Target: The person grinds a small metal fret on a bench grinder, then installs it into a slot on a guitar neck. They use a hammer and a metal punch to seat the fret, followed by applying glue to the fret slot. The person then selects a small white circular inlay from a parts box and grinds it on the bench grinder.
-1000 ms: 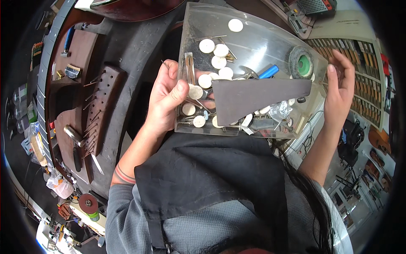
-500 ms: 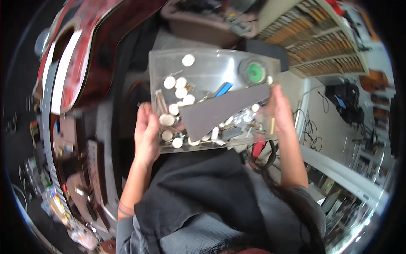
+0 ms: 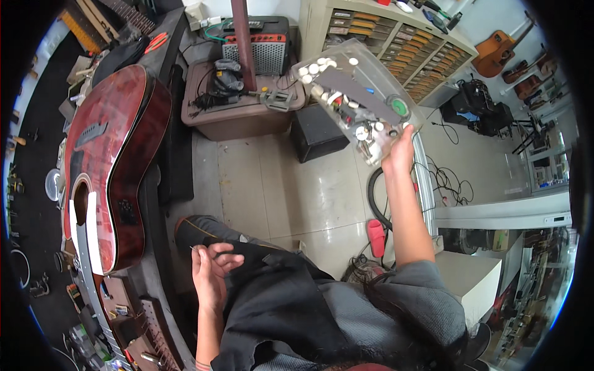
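My right hand [image 3: 400,152] grips the near right corner of a clear plastic box [image 3: 370,57], held out over the floor and tilted. Inside the box lie several white round knobs or caps, a dark grey tapered flat strip [image 3: 352,91], a green-centred round roll [image 3: 398,107] and mixed small parts. My left hand [image 3: 211,275] is raised near my lap, away from the box. Its thumb and forefinger pinch together, with a tiny thin thing at their tips that I cannot make out; the other fingers are loosely curled.
A red acoustic guitar [image 3: 133,185] lies on the bench at left. Ahead stand a lidded brown bin [image 3: 241,120] with a clamp and power tool, an amplifier [image 3: 269,49], a black box [image 3: 318,133] and a drawer cabinet [image 3: 315,25]. Cables [image 3: 448,179] and a red slipper [image 3: 375,238] lie on the floor.
My left hand has left the box and moved down toward my lap. My right hand has carried the box forward and tilted it. The view has shifted, showing more floor.
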`<state>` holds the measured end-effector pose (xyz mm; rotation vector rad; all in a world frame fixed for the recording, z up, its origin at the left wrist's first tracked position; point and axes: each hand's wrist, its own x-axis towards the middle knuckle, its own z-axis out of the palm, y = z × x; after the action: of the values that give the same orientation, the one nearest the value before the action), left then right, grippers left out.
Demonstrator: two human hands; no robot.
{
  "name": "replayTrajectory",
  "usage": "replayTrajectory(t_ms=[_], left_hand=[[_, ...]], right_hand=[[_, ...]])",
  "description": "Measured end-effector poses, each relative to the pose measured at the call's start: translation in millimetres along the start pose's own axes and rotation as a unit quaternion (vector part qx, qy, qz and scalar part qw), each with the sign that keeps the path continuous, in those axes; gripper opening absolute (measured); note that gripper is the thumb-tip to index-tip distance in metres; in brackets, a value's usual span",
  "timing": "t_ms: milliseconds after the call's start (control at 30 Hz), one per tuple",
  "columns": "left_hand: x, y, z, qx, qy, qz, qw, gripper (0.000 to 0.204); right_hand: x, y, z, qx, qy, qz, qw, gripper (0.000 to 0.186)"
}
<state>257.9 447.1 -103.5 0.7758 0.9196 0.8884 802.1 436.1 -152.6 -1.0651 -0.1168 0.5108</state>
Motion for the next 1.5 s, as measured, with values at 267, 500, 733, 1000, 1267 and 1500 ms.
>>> replayTrajectory(t_ms=[267, 500, 733, 1000, 1267, 1500], left_hand=[[-4, -5, 1, 0.015, 0.019, -0.023, 0.999, 0.033], [-1, -3, 10, 0.019, -0.02, -0.017, 0.999, 0.035], [3, -9, 5, 0.024, -0.03, -0.021, 0.999, 0.037], [4, -6, 7, 0.005, -0.046, -0.026, 0.999, 0.033], [5, -3, 6, -0.004, -0.051, 0.02, 0.998, 0.035], [-5, 20, 15, 0.074, -0.05, 0.154, 0.984, 0.03]], right_hand=[[78, 21, 30, 0.073, 0.097, -0.043, 0.992, 0.063], [96, 40, 18, 0.108, 0.098, -0.064, 0.987, 0.061], [88, 58, 23, 0.123, 0.091, -0.051, 0.987, 0.062], [105, 55, 48, 0.161, 0.134, -0.055, 0.976, 0.062], [96, 46, 65, 0.169, 0.129, -0.011, 0.977, 0.058], [138, 50, 109, 0.22, 0.062, -0.054, 0.972, 0.051]])
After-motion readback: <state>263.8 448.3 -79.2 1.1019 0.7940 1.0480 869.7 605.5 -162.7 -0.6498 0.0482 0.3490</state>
